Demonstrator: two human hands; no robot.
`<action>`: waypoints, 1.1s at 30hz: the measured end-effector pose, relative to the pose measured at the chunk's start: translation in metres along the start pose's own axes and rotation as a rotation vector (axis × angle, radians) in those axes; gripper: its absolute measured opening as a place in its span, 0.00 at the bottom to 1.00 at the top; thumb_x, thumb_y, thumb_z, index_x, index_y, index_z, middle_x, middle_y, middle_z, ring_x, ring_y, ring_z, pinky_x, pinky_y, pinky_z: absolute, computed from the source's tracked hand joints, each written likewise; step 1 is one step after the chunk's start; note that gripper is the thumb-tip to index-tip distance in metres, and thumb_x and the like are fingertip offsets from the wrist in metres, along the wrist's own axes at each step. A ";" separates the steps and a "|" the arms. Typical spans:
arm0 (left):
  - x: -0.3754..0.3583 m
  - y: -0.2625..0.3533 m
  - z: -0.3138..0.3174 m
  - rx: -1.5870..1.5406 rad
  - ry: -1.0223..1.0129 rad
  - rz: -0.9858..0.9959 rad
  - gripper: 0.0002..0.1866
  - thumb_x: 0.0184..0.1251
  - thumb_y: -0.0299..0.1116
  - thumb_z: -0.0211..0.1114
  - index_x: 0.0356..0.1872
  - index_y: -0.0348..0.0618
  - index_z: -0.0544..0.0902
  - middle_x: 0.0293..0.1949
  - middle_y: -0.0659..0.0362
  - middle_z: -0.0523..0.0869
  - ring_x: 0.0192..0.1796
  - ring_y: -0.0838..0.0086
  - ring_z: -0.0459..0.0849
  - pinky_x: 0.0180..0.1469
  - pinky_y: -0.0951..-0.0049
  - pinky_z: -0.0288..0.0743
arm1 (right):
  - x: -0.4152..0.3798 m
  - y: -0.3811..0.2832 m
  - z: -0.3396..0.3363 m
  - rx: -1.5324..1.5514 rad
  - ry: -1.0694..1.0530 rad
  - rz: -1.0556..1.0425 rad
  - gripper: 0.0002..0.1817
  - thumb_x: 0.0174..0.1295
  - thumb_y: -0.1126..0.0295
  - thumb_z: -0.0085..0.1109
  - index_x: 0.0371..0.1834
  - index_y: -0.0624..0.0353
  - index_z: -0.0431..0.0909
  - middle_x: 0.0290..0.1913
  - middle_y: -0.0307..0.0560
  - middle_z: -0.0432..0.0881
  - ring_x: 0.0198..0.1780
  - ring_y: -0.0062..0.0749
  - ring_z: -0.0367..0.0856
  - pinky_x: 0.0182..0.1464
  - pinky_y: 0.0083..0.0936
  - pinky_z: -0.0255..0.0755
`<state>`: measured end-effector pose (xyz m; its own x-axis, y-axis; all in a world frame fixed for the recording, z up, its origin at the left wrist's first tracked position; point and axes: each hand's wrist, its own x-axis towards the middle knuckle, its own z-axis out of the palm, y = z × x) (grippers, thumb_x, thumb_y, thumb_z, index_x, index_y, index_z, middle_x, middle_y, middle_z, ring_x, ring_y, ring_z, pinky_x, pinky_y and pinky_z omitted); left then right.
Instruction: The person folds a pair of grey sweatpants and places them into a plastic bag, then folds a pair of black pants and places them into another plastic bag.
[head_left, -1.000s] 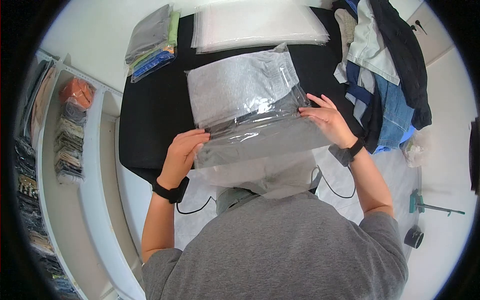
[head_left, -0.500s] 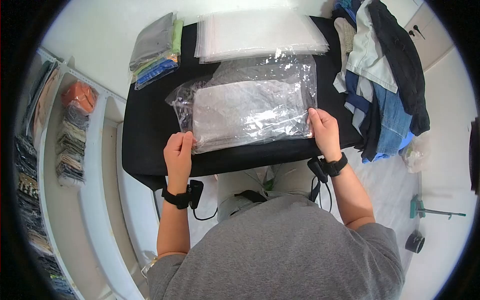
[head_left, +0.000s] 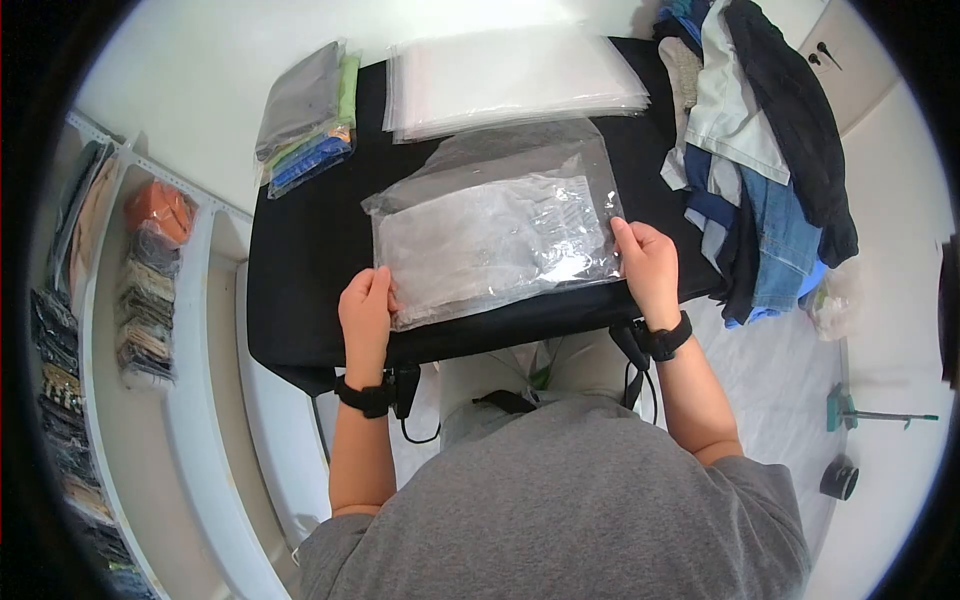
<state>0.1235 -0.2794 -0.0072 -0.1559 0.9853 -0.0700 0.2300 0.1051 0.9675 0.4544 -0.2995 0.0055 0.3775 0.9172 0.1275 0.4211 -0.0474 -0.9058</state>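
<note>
A clear plastic bag point(head_left: 520, 150) lies on the black-covered table point(head_left: 300, 260), with a folded light grey garment point(head_left: 455, 235) inside it. Its upper part, beyond the garment, is flat and see-through. My left hand point(head_left: 368, 298) pinches the bag's near left corner between thumb and fingers. At the near right corner, my right hand point(head_left: 648, 258) grips the bag's edge in the same way. Light glints off the plastic over the garment's right half.
Flat clear bags point(head_left: 510, 80) are stacked at the table's back. Bagged garments point(head_left: 305, 110) sit back left. Loose clothes point(head_left: 765, 180) pile up on the right. Shelves point(head_left: 180, 330) with packed clothing stand at left; a black round container point(head_left: 839, 478) is on the floor at right.
The bag now lies flatter and smoother, its left side drawn in and its near left corner slightly nearer me. My left hand has shifted a little right. Both hands still grip the corners.
</note>
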 end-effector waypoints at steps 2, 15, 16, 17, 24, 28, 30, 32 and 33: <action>-0.004 -0.006 -0.001 -0.011 0.038 0.011 0.17 0.70 0.38 0.55 0.22 0.40 0.76 0.17 0.66 0.70 0.20 0.84 0.67 0.23 0.80 0.59 | 0.003 -0.008 0.001 -0.100 -0.023 0.011 0.20 0.64 0.61 0.56 0.18 0.64 0.75 0.11 0.45 0.70 0.15 0.26 0.70 0.21 0.27 0.61; -0.009 -0.006 0.006 0.150 0.167 0.109 0.15 0.70 0.37 0.54 0.26 0.38 0.76 0.17 0.67 0.72 0.21 0.84 0.69 0.25 0.79 0.63 | -0.029 -0.053 0.048 -0.684 -0.191 -0.829 0.24 0.56 0.61 0.60 0.59 0.45 0.72 0.65 0.47 0.67 0.69 0.41 0.61 0.67 0.50 0.52; -0.008 -0.006 0.003 0.150 0.166 0.111 0.15 0.70 0.37 0.54 0.26 0.38 0.76 0.17 0.67 0.72 0.21 0.84 0.69 0.25 0.79 0.63 | -0.022 -0.048 0.055 -0.752 -0.180 -0.840 0.26 0.57 0.59 0.60 0.61 0.43 0.71 0.66 0.47 0.66 0.69 0.41 0.60 0.67 0.51 0.52; -0.007 -0.004 -0.002 0.132 0.120 0.048 0.12 0.69 0.36 0.56 0.31 0.38 0.77 0.22 0.63 0.76 0.26 0.80 0.73 0.30 0.77 0.67 | -0.017 -0.044 0.057 -0.749 -0.180 -0.843 0.26 0.57 0.59 0.60 0.61 0.43 0.71 0.66 0.47 0.66 0.69 0.41 0.60 0.67 0.51 0.52; -0.018 0.075 0.005 0.797 -0.298 0.897 0.25 0.62 0.32 0.62 0.61 0.43 0.70 0.68 0.50 0.64 0.71 0.57 0.59 0.69 0.57 0.53 | -0.005 -0.050 0.063 -0.833 -0.213 -0.842 0.26 0.60 0.54 0.55 0.63 0.43 0.70 0.67 0.49 0.65 0.70 0.42 0.58 0.67 0.51 0.52; 0.015 0.064 0.008 1.283 -0.425 0.963 0.32 0.63 0.42 0.61 0.67 0.46 0.64 0.72 0.53 0.58 0.74 0.58 0.54 0.70 0.52 0.50 | 0.016 -0.049 0.056 -0.936 -0.303 -0.990 0.26 0.62 0.51 0.53 0.64 0.41 0.69 0.69 0.48 0.63 0.71 0.42 0.57 0.68 0.50 0.51; 0.031 0.052 0.000 1.341 -0.481 0.932 0.36 0.64 0.53 0.56 0.69 0.47 0.60 0.73 0.53 0.55 0.74 0.58 0.52 0.70 0.49 0.48 | 0.029 -0.043 0.051 -0.951 -0.356 -1.033 0.27 0.64 0.48 0.49 0.66 0.39 0.67 0.70 0.46 0.61 0.72 0.43 0.57 0.68 0.51 0.51; 0.038 0.038 -0.001 1.320 -0.507 0.888 0.38 0.65 0.59 0.50 0.70 0.47 0.58 0.73 0.52 0.53 0.75 0.57 0.50 0.71 0.48 0.46 | 0.040 -0.037 0.051 -0.896 -0.440 -1.053 0.28 0.65 0.46 0.46 0.68 0.38 0.64 0.71 0.45 0.60 0.72 0.44 0.55 0.69 0.52 0.50; 0.039 0.035 0.000 1.296 -0.518 0.864 0.38 0.65 0.59 0.49 0.71 0.47 0.58 0.73 0.52 0.53 0.75 0.56 0.49 0.71 0.48 0.46 | 0.042 -0.036 0.051 -0.911 -0.468 -1.042 0.29 0.66 0.45 0.45 0.69 0.38 0.62 0.72 0.46 0.58 0.73 0.45 0.53 0.69 0.53 0.50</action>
<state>0.1252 -0.2371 0.0244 0.6963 0.7173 0.0234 0.7173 -0.6944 -0.0573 0.4125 -0.2394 0.0229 -0.6408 0.7255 0.2509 0.7626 0.6391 0.0997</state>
